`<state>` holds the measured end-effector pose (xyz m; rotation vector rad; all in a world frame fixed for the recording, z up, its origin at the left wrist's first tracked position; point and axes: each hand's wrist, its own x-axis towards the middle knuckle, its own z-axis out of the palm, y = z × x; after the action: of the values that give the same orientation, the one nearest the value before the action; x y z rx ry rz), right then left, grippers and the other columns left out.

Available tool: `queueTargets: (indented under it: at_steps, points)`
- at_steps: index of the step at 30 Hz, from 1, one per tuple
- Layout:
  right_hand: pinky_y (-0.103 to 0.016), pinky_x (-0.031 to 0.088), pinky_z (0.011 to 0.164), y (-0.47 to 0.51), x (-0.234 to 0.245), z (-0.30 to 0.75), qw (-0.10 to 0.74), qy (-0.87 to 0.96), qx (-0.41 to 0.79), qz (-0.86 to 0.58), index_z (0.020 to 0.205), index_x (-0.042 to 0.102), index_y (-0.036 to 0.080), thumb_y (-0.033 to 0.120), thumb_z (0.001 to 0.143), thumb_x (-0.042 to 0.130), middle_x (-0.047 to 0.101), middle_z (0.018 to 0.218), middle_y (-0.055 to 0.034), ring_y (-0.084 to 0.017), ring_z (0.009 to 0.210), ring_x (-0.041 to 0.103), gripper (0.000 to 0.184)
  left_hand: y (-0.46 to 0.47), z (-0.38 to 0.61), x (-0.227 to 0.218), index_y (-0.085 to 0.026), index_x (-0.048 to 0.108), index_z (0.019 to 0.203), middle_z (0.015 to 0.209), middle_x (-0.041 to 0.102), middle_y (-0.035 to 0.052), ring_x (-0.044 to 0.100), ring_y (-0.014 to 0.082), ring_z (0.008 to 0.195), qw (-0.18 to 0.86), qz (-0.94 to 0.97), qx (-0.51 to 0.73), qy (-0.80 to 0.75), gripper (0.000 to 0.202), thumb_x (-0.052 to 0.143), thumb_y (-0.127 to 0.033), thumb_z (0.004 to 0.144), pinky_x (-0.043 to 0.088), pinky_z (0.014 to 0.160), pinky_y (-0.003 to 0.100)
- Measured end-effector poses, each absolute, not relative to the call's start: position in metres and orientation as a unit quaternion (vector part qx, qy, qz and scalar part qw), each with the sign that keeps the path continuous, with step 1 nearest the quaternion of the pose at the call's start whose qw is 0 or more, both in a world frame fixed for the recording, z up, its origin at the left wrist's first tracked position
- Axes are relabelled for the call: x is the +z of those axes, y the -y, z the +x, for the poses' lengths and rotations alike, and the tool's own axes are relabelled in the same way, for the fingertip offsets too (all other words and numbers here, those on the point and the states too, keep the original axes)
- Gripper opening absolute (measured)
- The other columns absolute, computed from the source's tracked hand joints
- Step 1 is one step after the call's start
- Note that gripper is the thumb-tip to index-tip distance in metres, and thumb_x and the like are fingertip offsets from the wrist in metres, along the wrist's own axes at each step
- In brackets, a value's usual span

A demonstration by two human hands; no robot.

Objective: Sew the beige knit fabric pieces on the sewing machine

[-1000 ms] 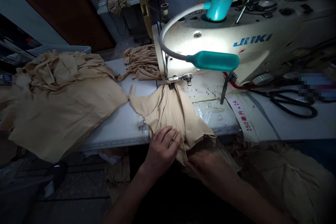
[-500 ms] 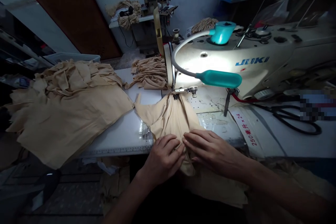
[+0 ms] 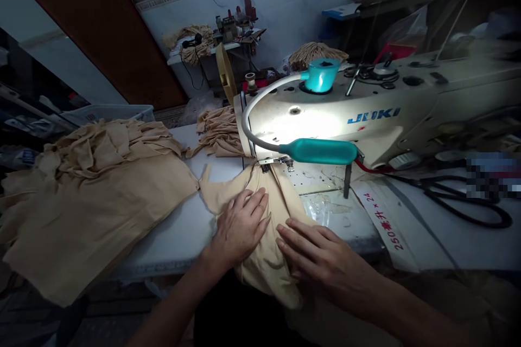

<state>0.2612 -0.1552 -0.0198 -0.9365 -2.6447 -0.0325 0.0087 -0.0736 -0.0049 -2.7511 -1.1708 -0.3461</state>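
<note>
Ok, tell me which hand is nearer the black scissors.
The right hand is nearer: it rests on the beige fabric, left of the scissors. The left hand lies farther off, beyond the right hand from them.

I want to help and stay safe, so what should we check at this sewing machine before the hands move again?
1. Both hands on the cloth: ok. The left hand and right hand rest on the tan cloth.
2. Fingers back from the presser foot: ok. Both hands are well behind it.
3. Cloth under the presser foot: cannot tell. It reaches the foot, but the view is too dim and small to be sure.
4. Cloth lying smooth: not ok. It has folds between the hands.
5. Gooseneck lamp lighting the work: ok.
6. Black-handled scissors away from the hands: ok. They lie off to the right.
</note>
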Motion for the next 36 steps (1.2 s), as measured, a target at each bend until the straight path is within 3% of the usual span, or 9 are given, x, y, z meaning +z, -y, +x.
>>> queueTargets:
  at_steps: [6,9,13,20,29,36]
  points:
    - [-0.049,0.056,0.101,0.145,-0.016,0.254,0.201,0.909,-0.004,-0.364,0.148,0.062,0.016,0.034,0.109,0.055,0.059,0.158,-0.0134,-0.033,0.145,0.056,0.044,0.059,0.005,0.0,-0.021,0.058,0.151,0.16,0.057,0.0103,0.053,0.0352,0.143,0.064,-0.914,-0.106,0.387,0.046,0.058,-0.034,0.107,0.052,0.103,0.05]
    - [-0.048,0.053,0.103,0.145,-0.017,0.251,0.207,0.902,-0.003,-0.379,0.148,0.062,0.017,0.037,0.109,0.055,0.058,0.159,-0.0133,-0.033,0.146,0.054,0.045,0.068,0.006,0.002,-0.017,0.064,0.143,0.15,0.065,0.0123,0.052,0.0364,0.146,0.083,-0.921,-0.13,0.357,0.037,0.056,-0.024,0.107,0.052,0.107,0.052]
    - [-0.048,0.048,0.106,0.143,-0.02,0.25,0.213,0.896,-0.005,-0.39,0.152,0.059,0.018,0.039,0.111,0.052,0.057,0.16,-0.011,-0.031,0.147,0.053,0.047,0.098,0.007,-0.001,-0.013,0.068,0.135,0.136,0.073,0.0136,0.064,0.0315,0.135,0.058,-0.927,-0.181,0.323,0.032,0.054,-0.016,0.106,0.056,0.109,0.047]
    - [-0.053,0.043,0.112,0.122,-0.022,0.245,0.219,0.89,0.001,-0.399,0.151,0.06,0.017,0.04,0.109,0.054,0.058,0.159,-0.0144,-0.035,0.145,0.054,0.048,0.102,-0.004,-0.009,-0.014,0.061,0.146,0.152,0.063,0.0152,0.053,0.0365,0.148,0.041,-0.926,-0.162,0.338,0.04,0.053,-0.02,0.108,0.058,0.112,0.053]
    - [-0.057,0.044,0.113,0.094,-0.02,0.242,0.19,0.881,-0.011,-0.432,0.153,0.059,0.02,0.045,0.109,0.056,0.059,0.158,-0.0139,-0.036,0.144,0.054,0.05,0.06,-0.014,0.0,-0.023,0.06,0.15,0.152,0.062,0.0125,0.046,0.0342,0.154,-0.006,-0.935,-0.137,0.328,0.043,0.054,-0.021,0.107,0.052,0.119,0.055]
    - [-0.059,0.038,0.119,0.072,-0.013,0.24,0.167,0.872,-0.018,-0.459,0.15,0.062,0.022,0.051,0.11,0.051,0.058,0.158,-0.0143,-0.037,0.146,0.051,0.05,0.028,-0.018,-0.002,-0.023,0.06,0.151,0.155,0.06,0.0121,0.042,0.0334,0.156,-0.003,-0.941,-0.137,0.308,0.044,0.054,-0.021,0.108,0.048,0.123,0.056]
